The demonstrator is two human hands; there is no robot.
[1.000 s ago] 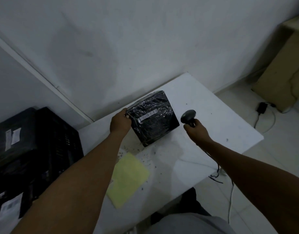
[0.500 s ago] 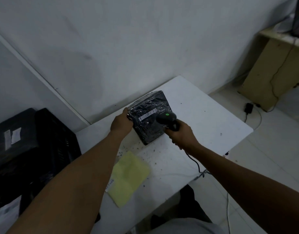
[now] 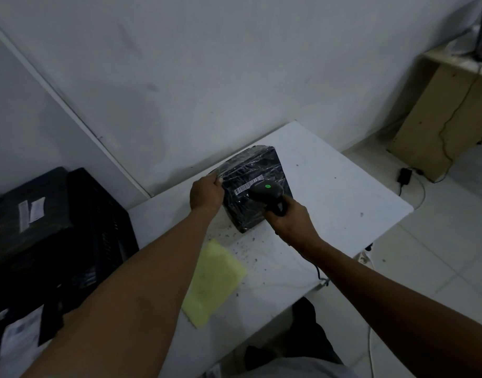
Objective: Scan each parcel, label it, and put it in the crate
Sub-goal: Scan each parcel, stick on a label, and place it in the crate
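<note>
- Black film-wrapped parcel (image 3: 255,186) lying on the white table (image 3: 343,192), close to the far edge by the wall, one corner turned toward the near side.
- White barcode strip (image 3: 248,186) running slantwise across the parcel's top face.
- Left hand (image 3: 205,192) at the parcel's left edge, fingers curled over that edge and gripping it; parcel directly to the right of the hand, touching it.
- Right hand (image 3: 290,219) wrapped round the handle of a dark barcode scanner (image 3: 267,190), at the parcel's near right corner.
- Scanner head over the top face, just beside the right end of the barcode strip, green light (image 3: 267,186) lit on top; touching the film or hovering over it: cannot tell.
- Scanner cable (image 3: 317,271) trailing back under the right forearm toward the table's near edge.
- Yellow sheet (image 3: 216,279) flat on the table nearer the body, partly under the left forearm, apart from the parcel.
- Black crate (image 3: 98,227) to the left of the table, another dark parcel with white labels (image 3: 24,214) lying in or on it.
- Against one second ago: scanner then held off to the right of the parcel, clear of it, no green light showing; now over the top face.
- Against half a second ago: scanner already over the parcel with the light on; left-hand grip on the edge unchanged throughout.
</note>
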